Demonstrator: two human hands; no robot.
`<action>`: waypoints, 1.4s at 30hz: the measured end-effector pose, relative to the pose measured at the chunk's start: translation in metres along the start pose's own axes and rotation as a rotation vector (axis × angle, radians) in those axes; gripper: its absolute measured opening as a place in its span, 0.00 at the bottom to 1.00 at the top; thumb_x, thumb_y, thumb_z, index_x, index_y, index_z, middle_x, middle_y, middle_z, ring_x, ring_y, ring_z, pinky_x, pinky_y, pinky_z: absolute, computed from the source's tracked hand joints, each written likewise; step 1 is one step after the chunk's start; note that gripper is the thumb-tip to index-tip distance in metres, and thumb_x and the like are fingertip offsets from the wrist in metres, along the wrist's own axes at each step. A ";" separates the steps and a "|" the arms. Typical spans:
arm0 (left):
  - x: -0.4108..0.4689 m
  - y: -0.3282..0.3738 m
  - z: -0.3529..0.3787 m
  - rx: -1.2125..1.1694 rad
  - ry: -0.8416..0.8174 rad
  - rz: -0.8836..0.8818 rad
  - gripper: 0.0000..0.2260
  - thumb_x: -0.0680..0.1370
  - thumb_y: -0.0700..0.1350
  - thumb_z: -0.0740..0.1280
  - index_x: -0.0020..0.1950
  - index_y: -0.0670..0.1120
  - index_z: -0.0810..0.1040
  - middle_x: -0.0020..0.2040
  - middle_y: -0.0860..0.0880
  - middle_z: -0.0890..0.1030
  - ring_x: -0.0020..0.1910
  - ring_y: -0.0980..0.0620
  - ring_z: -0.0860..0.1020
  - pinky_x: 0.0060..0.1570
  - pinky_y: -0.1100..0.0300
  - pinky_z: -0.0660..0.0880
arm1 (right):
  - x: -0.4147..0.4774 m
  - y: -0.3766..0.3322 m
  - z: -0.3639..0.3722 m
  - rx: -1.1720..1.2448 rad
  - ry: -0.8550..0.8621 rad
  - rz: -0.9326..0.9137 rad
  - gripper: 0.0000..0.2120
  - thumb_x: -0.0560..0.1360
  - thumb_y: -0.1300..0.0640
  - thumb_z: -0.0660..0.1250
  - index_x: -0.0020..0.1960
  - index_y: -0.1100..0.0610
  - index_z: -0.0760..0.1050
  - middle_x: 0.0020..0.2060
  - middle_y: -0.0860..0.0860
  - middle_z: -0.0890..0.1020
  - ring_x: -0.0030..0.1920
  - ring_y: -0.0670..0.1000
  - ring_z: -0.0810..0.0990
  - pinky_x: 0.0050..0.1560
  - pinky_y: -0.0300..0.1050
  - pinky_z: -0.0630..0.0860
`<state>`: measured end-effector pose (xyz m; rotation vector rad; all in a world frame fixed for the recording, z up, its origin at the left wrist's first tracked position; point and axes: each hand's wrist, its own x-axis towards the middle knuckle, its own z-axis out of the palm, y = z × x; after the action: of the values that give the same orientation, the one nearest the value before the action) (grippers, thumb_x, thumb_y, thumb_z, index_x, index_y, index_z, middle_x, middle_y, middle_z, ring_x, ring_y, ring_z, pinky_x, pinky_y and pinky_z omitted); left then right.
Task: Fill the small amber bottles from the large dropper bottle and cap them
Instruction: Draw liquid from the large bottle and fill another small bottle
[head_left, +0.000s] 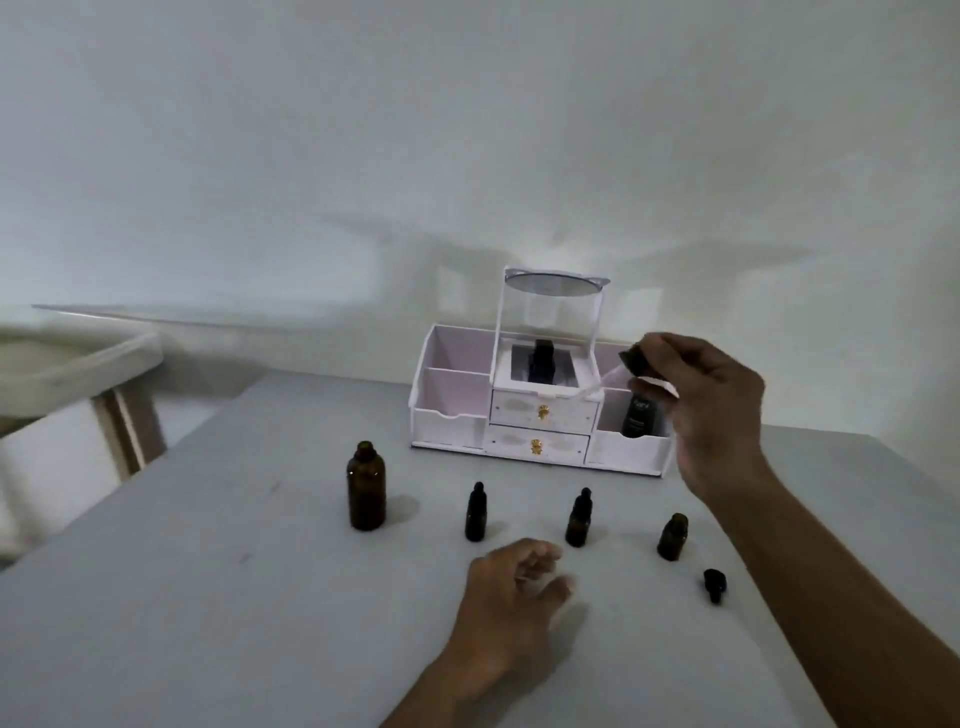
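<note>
While the large brown bottle (367, 486) stood upright and uncapped at the left of the counter (208, 597), a dropper (631, 364) with a black top was pinched between the thumb and fingertips of the right hand (719, 415), which was raised in front of a white organiser (452, 410). The dropper's clear tube was pointed down and to the left, well above the bottles. The left hand (511, 592) was held low over the counter near its front edge, its fingers loosely curled and nothing gripped in it; whether it touched the surface could not be told. To the right of the large brown bottle a row was formed: the first small bottle (476, 514) and the second small bottle (578, 519) were fitted with black tops, and the third small bottle (672, 538), farthest right, was left open. A loose black cap (714, 584) was laid on the counter near it, to its front right. A dark bottle (640, 415) was seen in the organiser's right compartment.
</note>
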<state>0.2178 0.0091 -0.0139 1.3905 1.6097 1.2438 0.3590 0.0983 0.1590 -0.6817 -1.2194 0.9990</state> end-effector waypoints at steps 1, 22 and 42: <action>-0.003 -0.005 -0.018 0.011 0.034 -0.030 0.11 0.71 0.52 0.75 0.52 0.54 0.82 0.46 0.60 0.82 0.46 0.66 0.80 0.50 0.73 0.75 | -0.004 0.007 0.016 -0.033 -0.049 0.025 0.02 0.74 0.62 0.74 0.44 0.57 0.84 0.36 0.51 0.87 0.41 0.52 0.86 0.46 0.47 0.82; 0.029 -0.075 -0.171 0.046 0.498 -0.061 0.30 0.65 0.52 0.79 0.66 0.52 0.75 0.57 0.57 0.78 0.51 0.60 0.77 0.49 0.69 0.74 | -0.028 0.077 0.183 -0.314 -0.374 -0.083 0.04 0.73 0.57 0.75 0.47 0.56 0.84 0.37 0.48 0.88 0.42 0.48 0.87 0.53 0.51 0.84; 0.036 -0.069 -0.170 -0.010 0.463 0.006 0.21 0.69 0.50 0.76 0.62 0.51 0.78 0.51 0.59 0.81 0.47 0.61 0.79 0.40 0.79 0.72 | -0.039 0.134 0.193 -0.628 -0.674 -0.139 0.02 0.72 0.56 0.77 0.43 0.54 0.86 0.37 0.44 0.86 0.39 0.39 0.84 0.43 0.30 0.77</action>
<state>0.0308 0.0059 -0.0203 1.1537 1.8954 1.6624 0.1377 0.1053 0.0724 -0.7441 -2.1939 0.7378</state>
